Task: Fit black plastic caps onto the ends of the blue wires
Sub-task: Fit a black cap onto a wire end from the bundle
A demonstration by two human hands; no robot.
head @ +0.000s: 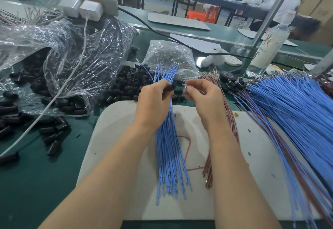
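Note:
My left hand grips a bundle of blue wires that hangs down over the white board, and its fingertips also pinch a black plastic cap. Just to the right, my right hand pinches a small metal-tipped wire end near that cap; brown wires run under this hand. Loose black caps lie heaped behind my hands.
A torn clear bag spills more black caps over the green table at left. A white charger cable crosses them. A big sheaf of blue and brown wires lies at right. A bag of metal terminals and a bottle stand behind.

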